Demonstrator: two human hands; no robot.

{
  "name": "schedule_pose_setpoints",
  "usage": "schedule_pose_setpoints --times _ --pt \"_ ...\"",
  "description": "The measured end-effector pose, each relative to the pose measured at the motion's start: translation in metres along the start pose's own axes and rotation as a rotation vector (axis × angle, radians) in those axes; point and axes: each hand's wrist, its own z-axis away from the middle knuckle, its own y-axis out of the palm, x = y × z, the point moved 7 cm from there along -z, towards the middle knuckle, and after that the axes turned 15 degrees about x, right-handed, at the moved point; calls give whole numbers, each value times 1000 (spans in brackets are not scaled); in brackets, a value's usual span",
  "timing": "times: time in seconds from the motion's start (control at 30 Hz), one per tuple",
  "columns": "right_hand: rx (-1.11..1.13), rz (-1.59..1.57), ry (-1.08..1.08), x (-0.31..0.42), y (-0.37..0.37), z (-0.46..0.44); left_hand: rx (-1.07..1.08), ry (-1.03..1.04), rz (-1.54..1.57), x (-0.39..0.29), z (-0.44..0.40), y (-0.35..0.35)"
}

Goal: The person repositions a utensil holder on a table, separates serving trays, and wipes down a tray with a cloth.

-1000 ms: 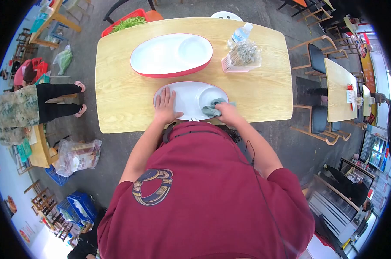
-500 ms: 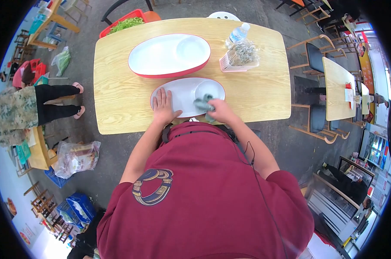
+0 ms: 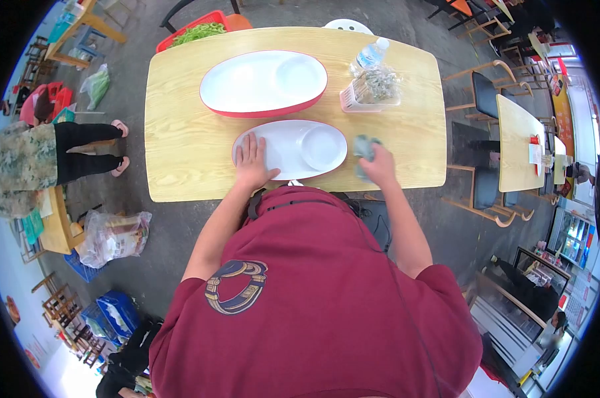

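Note:
My left hand (image 3: 252,166) lies flat with fingers stretched on the left end of a smaller oval white plate (image 3: 288,147) that has a red rim and a round compartment at its right end. To the right of that plate, my right hand (image 3: 381,167) grips a grey-green cloth (image 3: 364,154) just above or on the tabletop; whether the cloth touches the wood I cannot tell. Behind the small plate sits a larger oval plate (image 3: 243,83), white inside and red outside, touched by neither hand.
On the wooden table (image 3: 174,142), a pale basket (image 3: 369,103) of plastic-wrapped items stands at the right beside a water bottle (image 3: 371,54). A red crate (image 3: 197,30) of greens is beyond the far edge. A person (image 3: 81,156) stands at the left; chairs (image 3: 483,93) are at the right.
My right hand has moved the cloth rightward, off the small plate's round compartment to beside the plate. My left hand has stayed on the plate.

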Motion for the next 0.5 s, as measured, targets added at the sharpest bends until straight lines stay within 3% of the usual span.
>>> schedule_pose_setpoints --times 0.1,0.2,0.3,0.37,0.47,0.5 --pt "144 -227 -332 42 55 -5 4 5 -5 2 1 -1" --pt "328 -47 -250 44 89 -10 -2 12 -4 2 0 -1" --pt "204 -122 -10 7 65 -16 -3 14 -6 2 0 -3" --pt "-57 35 7 -15 34 -12 -10 19 -1 2 0 0" --pt "-221 104 133 -28 3 -5 -29 32 2 3 -1 3" --pt "-202 77 70 -21 2 -7 -30 32 8 2 1 2"
